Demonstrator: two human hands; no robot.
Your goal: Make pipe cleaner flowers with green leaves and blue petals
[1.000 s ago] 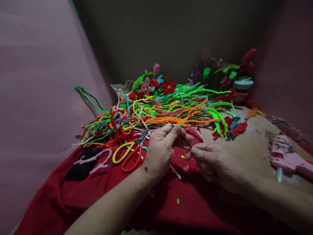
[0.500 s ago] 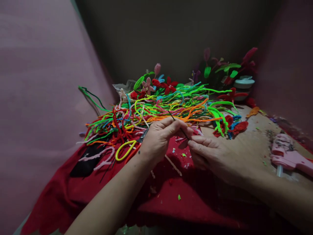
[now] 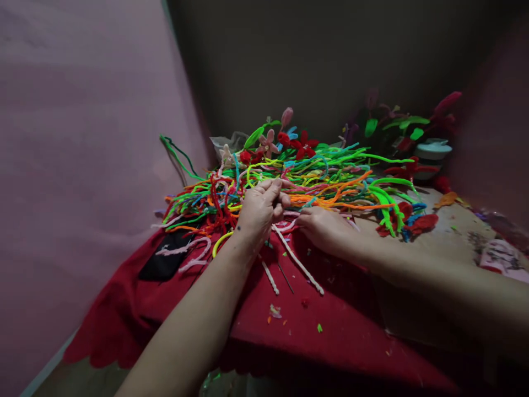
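My left hand (image 3: 262,215) is over the near edge of a heap of coloured pipe cleaners (image 3: 330,182), its fingers curled together. What they hold, if anything, is hidden. A white pipe cleaner (image 3: 300,262) runs from just below these fingers across the red cloth; I cannot tell whether the hand grips it. My right hand (image 3: 326,229) reaches to the front of the heap, fingertips together beside a pink pipe cleaner (image 3: 285,226); its grip is unclear. A thin dark stick (image 3: 286,278) lies on the cloth. Behind my left wrist shows the yellow handle of the scissors (image 3: 221,242).
A black phone-like slab (image 3: 163,264) lies left on the red cloth (image 3: 124,309). Pipe-cleaner flowers (image 3: 303,146) stand behind the heap. To the right are a pale-lidded container (image 3: 433,149), a cardboard sheet (image 3: 446,234) and part of a pink glue gun (image 3: 502,259).
The thin dark stick held between both hands is out of them; one now lies on the cloth. My hands have moved apart and forward to the heap. The view has shifted left.
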